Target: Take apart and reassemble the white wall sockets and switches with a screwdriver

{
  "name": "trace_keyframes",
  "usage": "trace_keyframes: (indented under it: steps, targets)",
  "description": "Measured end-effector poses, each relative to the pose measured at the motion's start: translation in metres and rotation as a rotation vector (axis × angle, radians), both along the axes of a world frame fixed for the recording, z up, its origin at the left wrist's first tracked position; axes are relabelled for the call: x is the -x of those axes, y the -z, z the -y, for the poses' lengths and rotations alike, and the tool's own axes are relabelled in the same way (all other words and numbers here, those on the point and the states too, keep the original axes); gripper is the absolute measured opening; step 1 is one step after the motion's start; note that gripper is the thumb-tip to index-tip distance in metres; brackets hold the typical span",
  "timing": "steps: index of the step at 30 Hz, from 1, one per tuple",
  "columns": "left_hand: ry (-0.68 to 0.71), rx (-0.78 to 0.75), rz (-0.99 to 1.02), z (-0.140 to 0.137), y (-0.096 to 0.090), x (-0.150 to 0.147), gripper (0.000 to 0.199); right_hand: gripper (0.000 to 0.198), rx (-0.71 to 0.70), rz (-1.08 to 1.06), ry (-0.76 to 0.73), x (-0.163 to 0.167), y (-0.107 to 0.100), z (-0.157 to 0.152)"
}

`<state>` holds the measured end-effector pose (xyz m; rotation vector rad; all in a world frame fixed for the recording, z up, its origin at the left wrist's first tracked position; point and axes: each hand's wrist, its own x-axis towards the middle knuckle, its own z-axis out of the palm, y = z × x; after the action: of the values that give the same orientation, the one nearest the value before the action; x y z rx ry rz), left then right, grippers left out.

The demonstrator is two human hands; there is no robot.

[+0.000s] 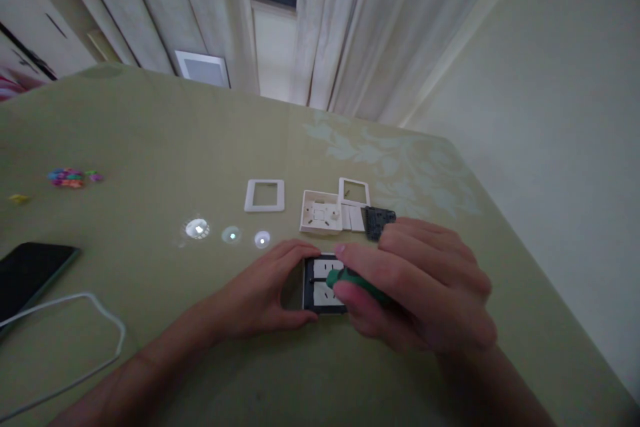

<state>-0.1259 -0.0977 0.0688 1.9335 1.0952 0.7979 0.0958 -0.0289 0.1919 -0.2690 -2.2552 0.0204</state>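
On glossy table [150, 147], square plastic socket [323, 283], green-handled screwdriver [357, 282]

Table [165, 140] with a pale olive-green glossy top; a faint leaf pattern marks its far right part. Lying on it: a white square frame [265, 195]; to its right, a white socket back box [321, 211] touching a second white frame [354, 192] and a dark component [379, 221]; a socket module [323, 283] near the front edge. At left: a dark phone [27, 275], a white cable [65, 340], and small coloured items [73, 177], possibly rubber bands.
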Motion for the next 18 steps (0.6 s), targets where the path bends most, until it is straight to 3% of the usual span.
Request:
trace_keyframes:
  steps: [5,9,13,16,18]
  targets:
    - [-0.023,-0.009,-0.03,0.0006,-0.0011,-0.0001,0.068,0.04,0.175,0.13,-0.062,-0.001,-0.0008,-0.0007]
    - [-0.001,0.001,-0.007,0.0006,-0.0006,0.0,0.07,0.028,0.062,0.068,0.02,0.0,0.0028,-0.002]
    - [-0.002,0.02,-0.008,0.0,-0.001,0.0003,0.072,0.041,0.212,0.141,-0.139,0.0,-0.0001,-0.0014]
    - [-0.002,0.028,-0.004,-0.0001,-0.0018,0.0007,0.069,0.022,0.108,0.107,-0.004,-0.0014,-0.003,-0.0001]
    - [0.006,0.033,-0.004,0.0,-0.002,0.0008,0.068,0.027,0.082,0.119,0.011,-0.0025,-0.0037,0.0]
